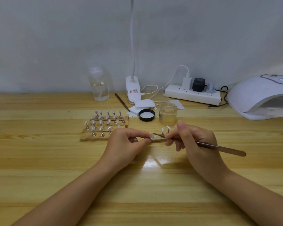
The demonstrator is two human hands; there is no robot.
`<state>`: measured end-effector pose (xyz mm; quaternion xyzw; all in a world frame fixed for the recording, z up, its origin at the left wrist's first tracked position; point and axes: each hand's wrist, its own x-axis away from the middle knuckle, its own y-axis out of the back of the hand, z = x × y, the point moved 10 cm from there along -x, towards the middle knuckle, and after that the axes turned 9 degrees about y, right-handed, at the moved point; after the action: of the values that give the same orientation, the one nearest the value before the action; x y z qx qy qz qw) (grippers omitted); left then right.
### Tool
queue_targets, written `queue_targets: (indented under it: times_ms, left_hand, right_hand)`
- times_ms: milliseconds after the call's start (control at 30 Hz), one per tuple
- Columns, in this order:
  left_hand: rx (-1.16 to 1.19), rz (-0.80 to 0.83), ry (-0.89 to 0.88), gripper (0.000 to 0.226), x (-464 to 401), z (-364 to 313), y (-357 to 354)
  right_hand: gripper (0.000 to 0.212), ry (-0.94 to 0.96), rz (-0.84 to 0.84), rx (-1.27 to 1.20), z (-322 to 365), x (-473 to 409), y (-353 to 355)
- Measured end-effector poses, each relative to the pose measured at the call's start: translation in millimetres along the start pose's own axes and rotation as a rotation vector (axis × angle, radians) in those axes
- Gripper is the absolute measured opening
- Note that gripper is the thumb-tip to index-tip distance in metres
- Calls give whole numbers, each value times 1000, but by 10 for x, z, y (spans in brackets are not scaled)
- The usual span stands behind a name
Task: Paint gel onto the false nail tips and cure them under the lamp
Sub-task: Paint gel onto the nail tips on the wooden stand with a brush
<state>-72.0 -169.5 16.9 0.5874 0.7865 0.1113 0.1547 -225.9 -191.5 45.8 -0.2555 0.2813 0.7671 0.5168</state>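
Here, a false nail tip [152, 136] is pinched on its stand by the left hand [127, 142] at table centre; a brush [219, 147], gripped by the right hand [193, 141], is aimed at it. Light and slippery, it is probably best held by the stand. The curing lamp [258, 98] sits at two o'clock.

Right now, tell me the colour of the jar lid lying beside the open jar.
The jar lid has a black rim and a white inner face, lying inside-up; the head view shows it.
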Motion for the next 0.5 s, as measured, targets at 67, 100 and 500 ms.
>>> queue_targets:
  times_ms: [67,100,500]
  left_hand:
    - [-17,5,-31,25,-2,-29,-3]
    - [-20,5,-39,26,-3,-36,-3]
    - [-67,34,-66,17,11,-77,-28]
  right_hand:
    - [31,-8,24,22,-12,-13,-31]
    - [33,-17,30,11,-25,-8,-41]
    - [42,-13,6,-26,-29,9,-16]
